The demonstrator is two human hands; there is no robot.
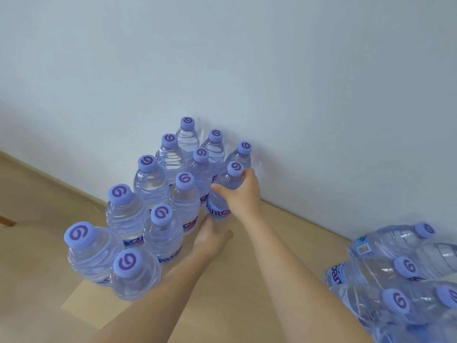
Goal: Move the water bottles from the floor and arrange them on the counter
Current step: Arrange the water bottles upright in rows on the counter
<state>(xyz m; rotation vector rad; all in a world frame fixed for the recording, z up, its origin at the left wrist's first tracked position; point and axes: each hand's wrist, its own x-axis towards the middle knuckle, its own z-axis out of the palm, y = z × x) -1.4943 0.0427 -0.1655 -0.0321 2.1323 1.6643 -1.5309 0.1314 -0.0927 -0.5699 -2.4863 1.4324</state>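
Twelve upright bottles (150, 181) with purple caps stand in rows at centre frame on a pale wooden counter (259, 263), the far rows close to a white wall (222, 58); the right hand (241, 191) reaches in from lower right and grips one bottle, the held bottle (221, 191), by its shoulder just below the cap, thumb on the near side and fingers curled round the far side; this bottle stands at the right edge of the group, second from the wall, its printed label facing the camera; the left hand (210, 237) lies lower, at the base of the same bottle, fingers pointing toward it and largely hidden behind it, so whether they clasp it cannot be told; a shrink-wrapped pack (395, 276) of further bottles lies on its side at lower right, caps pointing toward the camera, well apart from the standing group.
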